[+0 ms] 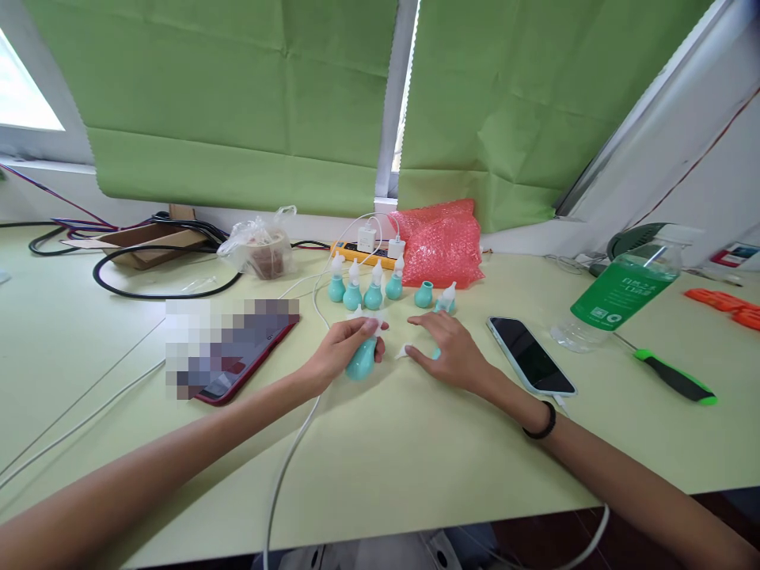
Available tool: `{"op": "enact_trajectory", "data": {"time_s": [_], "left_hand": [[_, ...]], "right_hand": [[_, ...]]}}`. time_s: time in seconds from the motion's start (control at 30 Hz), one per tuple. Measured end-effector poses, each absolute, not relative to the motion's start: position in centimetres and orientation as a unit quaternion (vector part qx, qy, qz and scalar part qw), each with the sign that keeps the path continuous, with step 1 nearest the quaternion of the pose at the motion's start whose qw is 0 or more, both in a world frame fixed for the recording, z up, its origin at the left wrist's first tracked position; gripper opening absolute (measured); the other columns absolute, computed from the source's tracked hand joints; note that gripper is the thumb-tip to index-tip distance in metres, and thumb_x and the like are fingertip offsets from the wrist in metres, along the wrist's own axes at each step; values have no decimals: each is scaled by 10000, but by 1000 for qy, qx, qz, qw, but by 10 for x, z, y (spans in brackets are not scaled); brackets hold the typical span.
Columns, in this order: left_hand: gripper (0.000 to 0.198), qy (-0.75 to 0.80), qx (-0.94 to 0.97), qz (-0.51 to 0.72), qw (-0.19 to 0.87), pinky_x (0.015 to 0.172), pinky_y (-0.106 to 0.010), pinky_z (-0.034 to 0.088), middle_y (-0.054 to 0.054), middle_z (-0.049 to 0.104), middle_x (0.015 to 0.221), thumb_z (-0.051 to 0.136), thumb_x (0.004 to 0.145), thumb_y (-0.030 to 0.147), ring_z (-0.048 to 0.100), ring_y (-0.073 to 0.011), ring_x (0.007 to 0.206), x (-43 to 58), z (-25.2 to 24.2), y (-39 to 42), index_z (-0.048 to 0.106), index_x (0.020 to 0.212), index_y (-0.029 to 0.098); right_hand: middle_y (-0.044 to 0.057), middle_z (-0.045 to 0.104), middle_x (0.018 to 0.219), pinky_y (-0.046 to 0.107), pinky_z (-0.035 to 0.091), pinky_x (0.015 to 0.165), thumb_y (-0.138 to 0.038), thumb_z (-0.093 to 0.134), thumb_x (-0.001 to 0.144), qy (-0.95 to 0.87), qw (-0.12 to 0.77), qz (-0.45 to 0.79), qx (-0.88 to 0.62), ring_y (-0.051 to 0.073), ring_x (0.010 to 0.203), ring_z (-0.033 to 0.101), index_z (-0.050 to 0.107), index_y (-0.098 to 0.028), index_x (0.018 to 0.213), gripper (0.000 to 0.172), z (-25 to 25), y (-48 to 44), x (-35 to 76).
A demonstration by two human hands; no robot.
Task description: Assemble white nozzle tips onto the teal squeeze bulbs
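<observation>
My left hand [344,344] is closed round a teal rubber bulb [361,360] with a white tip, holding it just above the pale green table [416,451]. My right hand [448,348] lies flat on the table with fingers spread, fingertips beside a small white tip piece [404,351]; a bit of teal shows under the palm. Behind the hands stands a row of several finished teal bulbs with white nozzles [363,289]. A bare teal bulb [423,294] and another one lying over [445,299] are to their right.
A red-cased phone [249,356] lies left, a phone on a charging cable [530,355] right. A clear bottle with green label [623,293], green-handled screwdriver [674,378], pink bubble wrap [442,241], a power strip [368,252], plastic bag [261,249] and black cables [142,269] sit around.
</observation>
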State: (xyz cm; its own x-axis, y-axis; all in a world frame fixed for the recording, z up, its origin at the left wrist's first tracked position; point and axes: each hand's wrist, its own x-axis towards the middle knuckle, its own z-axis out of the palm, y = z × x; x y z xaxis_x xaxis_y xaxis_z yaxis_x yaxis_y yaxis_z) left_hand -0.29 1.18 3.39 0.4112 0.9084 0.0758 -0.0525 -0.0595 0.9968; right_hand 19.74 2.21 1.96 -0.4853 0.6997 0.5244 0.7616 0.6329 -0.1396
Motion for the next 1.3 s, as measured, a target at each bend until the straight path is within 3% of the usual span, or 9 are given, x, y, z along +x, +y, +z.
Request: {"op": "enact_trajectory", "data": {"time_s": [0.1, 0.2, 0.33, 0.43, 0.5, 0.57, 0.7, 1.0, 1.3], "left_hand": [[366, 358, 615, 362, 602, 528, -223, 380, 6, 518, 599, 433, 778, 452, 495, -96, 529, 1, 26, 10, 536, 860, 111], [302, 329, 670, 327, 580, 547, -222, 374, 9, 508, 584, 469, 769, 411, 486, -95, 543, 1, 23, 6, 537, 764, 117], [297, 314, 743, 294, 512, 589, -234, 376, 11, 498, 537, 435, 791, 382, 480, -105, 560, -1, 25, 3, 524, 664, 129], [264, 312, 765, 260, 499, 553, -222, 370, 17, 491, 531, 443, 785, 366, 468, -104, 548, -3, 30, 1, 540, 710, 133], [250, 310, 775, 249, 492, 525, -211, 361, 17, 495, 553, 465, 772, 361, 462, -97, 539, -2, 31, -1, 558, 750, 129], [255, 318, 786, 251, 466, 503, -203, 347, 20, 491, 552, 506, 740, 374, 451, -91, 524, -2, 31, -2, 565, 729, 126], [287, 350, 812, 254, 393, 456, -195, 301, 32, 478, 505, 536, 709, 411, 412, -78, 480, 0, 27, -2, 555, 666, 128], [322, 354, 897, 208, 166, 477, -225, 299, -26, 540, 619, 352, 825, 407, 480, -132, 521, 1, 18, -7, 505, 890, 131], [284, 326, 941, 88, 2, 451, -252, 339, -55, 559, 598, 245, 864, 335, 541, -182, 501, 0, 18, -7, 443, 834, 134]], "right_hand": [[102, 561, 967, 381, 348, 754, -287, 483, 774, -892, 161, -93, -412, 241, 904, 469, 534, -186, 1038, 288, 14, 22, 194], [97, 558, 923, 392, 327, 746, -233, 450, 801, -897, 142, -124, -400, 241, 905, 461, 603, -185, 868, 173, 13, 20, 192], [73, 529, 799, 342, 371, 682, -262, 483, 787, -870, 296, -70, -388, 189, 785, 485, 597, -172, 837, 154, 18, 18, 192], [29, 519, 697, 273, 420, 590, -309, 507, 772, -807, 427, 117, -391, 130, 646, 495, 566, -174, 830, 158, 24, 14, 190], [23, 535, 704, 240, 431, 530, -340, 525, 756, -760, 454, 253, -389, 116, 619, 505, 548, -177, 798, 170, 27, 10, 188], [27, 547, 725, 217, 427, 484, -355, 544, 738, -736, 447, 338, -380, 113, 622, 518, 545, -174, 772, 184, 29, 7, 186], [15, 557, 695, 197, 431, 472, -306, 590, 708, -745, 403, 389, -360, 109, 616, 546, 545, -171, 785, 162, 28, 4, 187], [14, 586, 662, 219, 473, 462, -250, 645, 657, -717, 339, 524, -311, 85, 519, 534, 530, -141, 680, 160, 32, 9, 194], [29, 612, 648, 218, 472, 461, -203, 654, 643, -717, 279, 566, -296, 77, 464, 540, 554, -113, 631, 135, 27, 13, 197]]}}
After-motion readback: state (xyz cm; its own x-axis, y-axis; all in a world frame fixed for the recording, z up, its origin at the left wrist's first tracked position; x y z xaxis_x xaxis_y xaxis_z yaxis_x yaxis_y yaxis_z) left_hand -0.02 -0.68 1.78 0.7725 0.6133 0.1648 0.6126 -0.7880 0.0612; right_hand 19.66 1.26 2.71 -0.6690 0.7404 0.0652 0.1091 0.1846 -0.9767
